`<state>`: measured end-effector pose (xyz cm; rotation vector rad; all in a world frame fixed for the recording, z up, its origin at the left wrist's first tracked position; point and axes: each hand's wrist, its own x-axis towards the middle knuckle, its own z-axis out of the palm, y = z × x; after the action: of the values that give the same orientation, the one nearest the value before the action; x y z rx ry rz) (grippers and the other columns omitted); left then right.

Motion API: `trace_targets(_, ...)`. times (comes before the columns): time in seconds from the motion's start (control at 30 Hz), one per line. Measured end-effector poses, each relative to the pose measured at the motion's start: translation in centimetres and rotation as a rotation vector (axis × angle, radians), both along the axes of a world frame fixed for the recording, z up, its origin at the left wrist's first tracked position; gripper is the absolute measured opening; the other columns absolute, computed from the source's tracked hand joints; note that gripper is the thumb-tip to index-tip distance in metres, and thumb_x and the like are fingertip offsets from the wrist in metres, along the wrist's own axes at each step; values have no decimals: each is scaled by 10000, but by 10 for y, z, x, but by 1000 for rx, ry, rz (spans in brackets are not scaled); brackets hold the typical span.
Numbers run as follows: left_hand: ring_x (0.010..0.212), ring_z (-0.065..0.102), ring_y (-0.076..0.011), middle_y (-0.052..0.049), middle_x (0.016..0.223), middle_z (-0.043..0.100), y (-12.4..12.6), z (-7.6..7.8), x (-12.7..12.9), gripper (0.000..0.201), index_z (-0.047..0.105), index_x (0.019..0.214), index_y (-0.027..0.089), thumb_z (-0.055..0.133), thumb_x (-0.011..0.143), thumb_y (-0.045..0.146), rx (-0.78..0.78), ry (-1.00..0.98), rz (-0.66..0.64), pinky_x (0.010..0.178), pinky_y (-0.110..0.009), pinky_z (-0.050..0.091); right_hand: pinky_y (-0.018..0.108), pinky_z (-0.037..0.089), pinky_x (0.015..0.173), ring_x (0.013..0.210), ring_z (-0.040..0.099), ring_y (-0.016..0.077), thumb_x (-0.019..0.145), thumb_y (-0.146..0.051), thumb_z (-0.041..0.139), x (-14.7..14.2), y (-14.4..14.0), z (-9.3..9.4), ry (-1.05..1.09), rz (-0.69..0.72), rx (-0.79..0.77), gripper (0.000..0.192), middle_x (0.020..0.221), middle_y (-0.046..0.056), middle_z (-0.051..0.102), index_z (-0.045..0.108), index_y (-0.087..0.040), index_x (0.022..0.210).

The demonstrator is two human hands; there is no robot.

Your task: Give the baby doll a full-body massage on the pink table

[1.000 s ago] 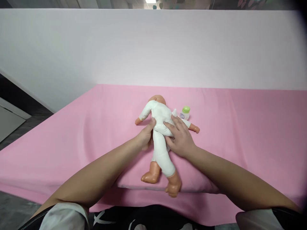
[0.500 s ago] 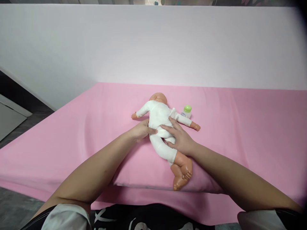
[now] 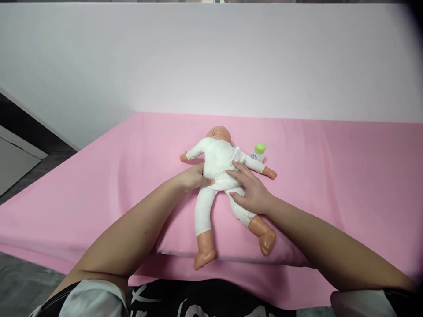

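You're apparently positioning the white-suited, tan plastic doll [image 3: 218, 160], head toward twelve o'clock on smooth pink cloth [image 3: 152, 149], left hand [image 3: 194, 177] gripping it at eight, right hand [image 3: 254, 191] spread loosely against it at four, and likely need even two-sided support next.

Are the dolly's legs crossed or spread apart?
Spread apart: the doll has its legs in an upside-down V, with pink cushion showing between them.

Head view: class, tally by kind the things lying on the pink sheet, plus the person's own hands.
Baby doll: 1
Green-lidded bottle: 1
Pink pillow: 1
Hands, left hand and right hand: 2
Total: 5
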<state>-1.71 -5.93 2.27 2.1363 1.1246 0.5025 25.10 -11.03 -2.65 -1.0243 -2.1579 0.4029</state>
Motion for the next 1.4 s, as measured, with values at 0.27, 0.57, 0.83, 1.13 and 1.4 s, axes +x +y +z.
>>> trace_targets(0.27, 1393, 587, -407, -206, 1515, 539, -20, -7, 3, 777, 438, 1508, 211, 735, 790, 199, 358, 321, 295, 1053, -532, 555, 555, 580, 966, 1055, 692, 335, 964, -428, 667, 2, 14, 4, 24, -346, -14, 209, 1072, 102, 740, 685, -236, 1045)
trace_targets(0.57, 1107, 701, -308, -129, 1349, 607, -31, -6, 17, 672, 520, 1473, 230, 696, 824, 209, 319, 331, 93, 873, -438, 587, 687, 385, 1248, 1504, 478, 435, 1009, -573, 618, 1, 15, -1, -68, -306, 51, 647, 1598, 223, 546, 597, -158, 1504)
trace_targets(0.83, 1319, 578, -395, -193, 1385, 563, -43, -10, 25, 671, 569, 1455, 181, 684, 799, 106, 563, 361, 124, 1099, -565, 521, 697, 361, 1283, 1578, 418, 423, 997, -505, 653, -2, 7, 5, -5, -188, 142, 672, 1646, 188, 517, 531, -211, 1588)
trace_targets(1.13, 1601, 339, -437, -144, 1776, 248, -41, -11, 26, 825, 467, 1652, 361, 616, 895, 69, 602, 345, -48, 1239, -649, 387, 733, 140, 1348, 1706, 131, 389, 1050, -560, 571, 4, 6, 9, -28, 187, 88, 862, 1801, 79, 316, 149, -315, 1761)
trace_targets(1.4, 1566, 374, -464, -261, 1721, 317, -38, -12, 27, 945, 298, 1693, 117, 669, 827, 191, 442, 385, 197, 1235, -608, 419, 670, 383, 1287, 1568, 457, 372, 1029, -431, 585, 5, 9, 5, 58, -209, 158, 677, 1666, 150, 522, 421, -232, 1655)
